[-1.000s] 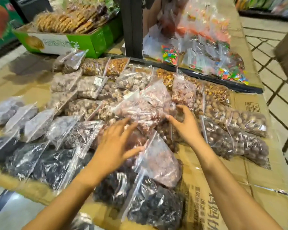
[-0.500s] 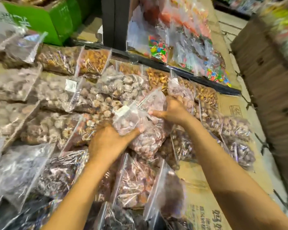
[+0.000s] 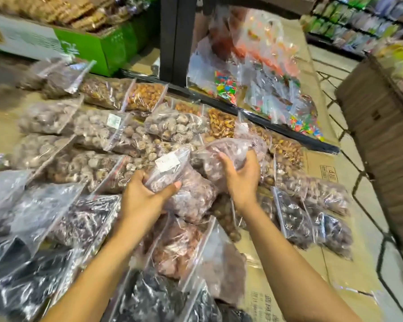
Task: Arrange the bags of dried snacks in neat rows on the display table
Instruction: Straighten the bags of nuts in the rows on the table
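Clear zip bags of dried snacks lie in rough rows on the cardboard-covered display table (image 3: 330, 270). My left hand (image 3: 141, 198) grips a bag of pinkish-brown snacks (image 3: 191, 196) with a white label, held just above the pile. My right hand (image 3: 241, 176) clutches a second pinkish bag (image 3: 228, 151) beside and slightly behind the first. Bags of pale round snacks (image 3: 91, 129) fill the middle rows, orange-brown nuts (image 3: 146, 97) the back row, dark snacks (image 3: 33, 280) the near left.
A green carton of biscuits (image 3: 107, 43) stands at the back left. A black post (image 3: 175, 38) rises behind the rows, with bags of coloured candy (image 3: 226, 87) to its right. Stacked cardboard (image 3: 379, 126) stands at the right by a tiled aisle.
Both hands went from reaching over the pile to closing on two pinkish bags and lifting them. The view has shifted closer and to the right.
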The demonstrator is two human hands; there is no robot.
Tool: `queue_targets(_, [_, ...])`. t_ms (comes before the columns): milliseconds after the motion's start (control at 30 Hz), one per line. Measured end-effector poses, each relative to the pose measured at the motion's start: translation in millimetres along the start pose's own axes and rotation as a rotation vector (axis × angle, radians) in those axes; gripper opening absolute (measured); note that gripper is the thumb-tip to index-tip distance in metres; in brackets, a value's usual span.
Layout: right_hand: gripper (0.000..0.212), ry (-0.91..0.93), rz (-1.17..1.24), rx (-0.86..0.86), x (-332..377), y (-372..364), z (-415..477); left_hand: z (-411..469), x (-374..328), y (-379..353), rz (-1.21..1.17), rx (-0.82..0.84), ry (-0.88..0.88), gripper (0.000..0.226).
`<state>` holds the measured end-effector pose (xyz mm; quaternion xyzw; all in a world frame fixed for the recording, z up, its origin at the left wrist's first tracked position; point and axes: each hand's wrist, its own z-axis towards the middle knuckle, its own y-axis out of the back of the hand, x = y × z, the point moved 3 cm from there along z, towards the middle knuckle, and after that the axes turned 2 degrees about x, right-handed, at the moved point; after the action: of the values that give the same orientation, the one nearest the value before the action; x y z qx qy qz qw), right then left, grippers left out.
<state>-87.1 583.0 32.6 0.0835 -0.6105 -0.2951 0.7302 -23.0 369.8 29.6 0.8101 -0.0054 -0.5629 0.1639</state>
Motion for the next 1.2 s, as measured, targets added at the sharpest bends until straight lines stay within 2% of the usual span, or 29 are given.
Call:
queue_targets(100, [0.039,-0.033,0.219,-0.153,-5,27,-8,-25,-5,4,-0.061,-0.106,-0.047,0.059])
queue_targets(200, [0.039,-0.028,0.322,-0.328,-6,76,-9,-58,-36,7,-0.140,-0.254,-0.126,0.064])
queue_targets(300, [0.028,0.075,0.359,-0.312,-5,134,-11,-84,-58,10,-0.242,-0.350,-0.179,0.078])
queue_targets(367, [0.029,0.141,0.344,-0.218,-11,169,-18,-103,-72,5,-0.250,-0.379,-0.230,0.072])
queue_targets(433, [0.025,0.134,0.347,-0.123,-27,194,-30,-123,-80,-15,-0.271,-0.298,-0.246,0.055])
queue_targets(500, [0.022,0.093,0.367,-0.102,-48,212,-48,-142,-79,-44,-0.250,-0.201,-0.214,0.048])
queue_targets(700, [0.024,-0.057,0.422,-0.225,-105,253,-108,-163,-8,-137,-0.056,-0.051,0.069,0.061])
queue_targets(767, [0.030,-0.103,0.397,-0.182,-124,260,-118,-166,20,-158,0.087,-0.026,0.131,0.063])
queue_targets(867, [0.044,-0.138,0.340,-0.079,-142,266,-129,-171,36,-166,0.645,-0.010,0.045,0.060])
queue_targets(933, [0.045,-0.155,0.320,0.015,-145,266,-136,-178,31,-160,0.861,-0.052,-0.020,0.055])
queue_targets(1000, [0.041,-0.143,0.337,0.106,-144,263,-140,-180,22,-150,0.923,-0.093,-0.081,0.049])
queue_targets(1133, [0.016,-0.105,0.388,0.373,-127,254,-138,-165,23,-140,0.736,-0.007,-0.113,0.032])
queue_targets(1200, [0.016,-0.099,0.357,0.560,-117,242,-132,-160,28,-145,0.702,0.022,-0.148,0.023])
